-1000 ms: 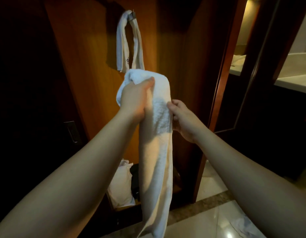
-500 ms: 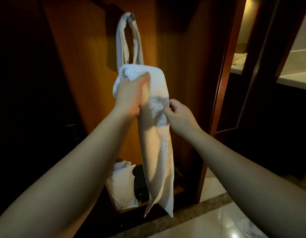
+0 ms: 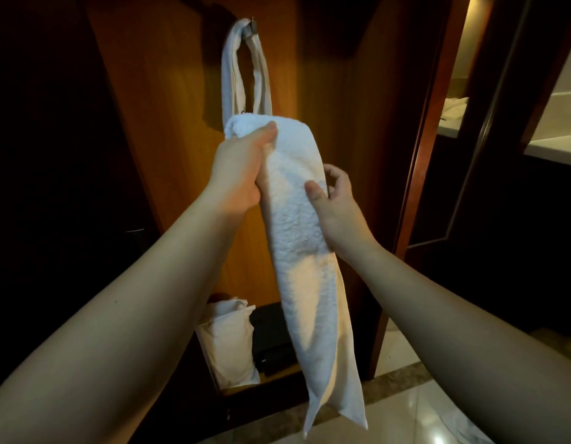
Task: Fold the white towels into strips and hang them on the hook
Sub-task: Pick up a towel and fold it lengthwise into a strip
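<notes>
A white towel [image 3: 306, 267], folded into a long strip, hangs down in front of me. My left hand [image 3: 242, 168] grips its folded top end. My right hand [image 3: 335, 206] holds the strip lower down on its right edge, thumb on the front and fingers curled behind. Above, on the wooden panel, a small metal hook [image 3: 253, 27] carries another white towel strip [image 3: 229, 75], which hangs in a loop just behind the held towel's top.
A white bag [image 3: 229, 344] and a black box [image 3: 274, 344] sit at the foot of the wooden panel. A wooden door frame [image 3: 428, 123] stands to the right, with a pale counter [image 3: 454, 107] beyond it. Glossy marble floor [image 3: 406, 395] lies below right.
The held towel has come a little nearer the hung one. My right hand has shifted its hold, bringing the thumb onto the strip's front. The strip's lower end now hangs fully in view.
</notes>
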Tool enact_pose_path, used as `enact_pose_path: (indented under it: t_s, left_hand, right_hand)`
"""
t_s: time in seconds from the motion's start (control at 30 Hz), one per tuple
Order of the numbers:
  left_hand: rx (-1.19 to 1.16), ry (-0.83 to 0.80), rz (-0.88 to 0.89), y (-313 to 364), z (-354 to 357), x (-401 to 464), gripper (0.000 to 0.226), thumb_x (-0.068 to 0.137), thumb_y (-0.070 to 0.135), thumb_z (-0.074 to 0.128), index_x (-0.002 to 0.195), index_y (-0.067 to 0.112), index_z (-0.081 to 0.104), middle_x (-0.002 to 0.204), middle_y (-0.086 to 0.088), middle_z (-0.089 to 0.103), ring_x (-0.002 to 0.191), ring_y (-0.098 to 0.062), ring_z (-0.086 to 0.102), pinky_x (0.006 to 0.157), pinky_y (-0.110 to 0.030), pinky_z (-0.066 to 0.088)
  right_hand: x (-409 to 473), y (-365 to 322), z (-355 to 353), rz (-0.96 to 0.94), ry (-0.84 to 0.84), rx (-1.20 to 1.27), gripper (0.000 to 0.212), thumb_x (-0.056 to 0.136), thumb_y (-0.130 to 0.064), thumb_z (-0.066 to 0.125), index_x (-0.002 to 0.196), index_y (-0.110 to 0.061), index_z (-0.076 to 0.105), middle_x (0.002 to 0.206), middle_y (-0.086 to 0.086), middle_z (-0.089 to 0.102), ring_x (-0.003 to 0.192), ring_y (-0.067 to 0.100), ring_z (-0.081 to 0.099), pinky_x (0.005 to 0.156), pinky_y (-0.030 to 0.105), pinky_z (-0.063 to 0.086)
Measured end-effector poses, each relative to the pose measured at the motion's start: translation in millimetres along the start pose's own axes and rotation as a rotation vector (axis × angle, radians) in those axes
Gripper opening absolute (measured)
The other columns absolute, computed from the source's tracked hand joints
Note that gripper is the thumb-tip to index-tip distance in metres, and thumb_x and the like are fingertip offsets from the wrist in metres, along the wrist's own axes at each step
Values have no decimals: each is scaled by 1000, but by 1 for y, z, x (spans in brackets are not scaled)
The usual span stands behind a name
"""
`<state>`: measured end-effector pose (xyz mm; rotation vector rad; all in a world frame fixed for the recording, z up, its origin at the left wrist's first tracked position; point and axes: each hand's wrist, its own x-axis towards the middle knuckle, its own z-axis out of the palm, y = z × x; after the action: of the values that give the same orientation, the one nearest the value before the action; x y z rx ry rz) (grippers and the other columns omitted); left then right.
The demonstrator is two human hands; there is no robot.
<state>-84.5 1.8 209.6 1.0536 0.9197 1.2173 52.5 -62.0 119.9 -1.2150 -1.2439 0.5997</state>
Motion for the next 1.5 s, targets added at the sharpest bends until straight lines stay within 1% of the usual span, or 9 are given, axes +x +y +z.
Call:
enact_pose_path:
  t_s: [0.1,0.2,0.3,0.57,0.7,0.9,1.07,1.27,1.5]
  left_hand:
    - [44,21,-16,1,1,3,55,75,37,85,115,23,50,104,-5,68,89,-27,68,64,-43,57]
    - [74,23,-40,0,7,6,53,77,36,85,116,19,53,106,-6,69,93,-29,68,83,-52,58]
    - [109,44,-93,0,11,9,54,79,35,83,121,15,55,108,-9,69,96,-30,68,88,-53,56]
    - [126,-115,-224,-13,14,22,34,97,34,65,117,6,66,89,-11,77,78,-25,76,67,-36,62]
    - [255,-270,-205,-29,-1,16,55,95,63,52,119,16,69,111,-9,75,105,-32,71,86,-45,59]
    - [333,156,420,-86,-12,-36,31,96,57,42,101,31,58,102,5,62,93,-10,61,75,-29,47]
    - [470,-67,717,-123,-19,-67,37,90,63,52,108,31,48,106,14,49,98,-8,54,82,-20,50]
    - [632,-90,652,-120,-21,-61,46,70,91,51,98,58,37,104,27,52,92,5,59,65,-23,55]
    - [761,7,634,-116,-19,-49,27,90,28,64,81,41,42,83,13,59,77,10,61,49,-9,48]
  right_hand:
    - [4,-4,-14,344,-344,353,88,72,-51,84,139,-5,51,128,16,67,114,29,68,103,50,51]
    - [4,-4,-28,521,-606,344,48,73,-30,80,113,-6,68,108,11,76,100,24,73,90,39,58]
    - [3,-5,-33,524,-688,315,36,81,-19,67,115,-9,65,103,6,77,97,19,75,77,30,60]
    - [-1,-13,-33,510,-535,626,62,71,-17,67,131,-3,58,118,18,71,107,31,70,93,42,56]
    - [8,-24,-38,446,-414,628,74,74,-33,69,142,-8,53,129,16,67,116,32,65,97,41,53]
    - [20,-48,-44,338,-296,655,54,96,-39,48,141,-9,52,128,11,70,118,24,67,94,37,56]
    - [27,-64,-37,258,-192,639,59,97,-40,54,147,-12,40,131,13,67,120,29,65,84,38,60]
    - [36,-75,-30,223,-62,605,58,97,-41,57,144,-13,42,127,12,68,116,28,66,82,37,60]
    - [42,-79,-32,200,39,533,42,98,-39,56,131,-13,48,119,9,68,111,25,65,83,37,57]
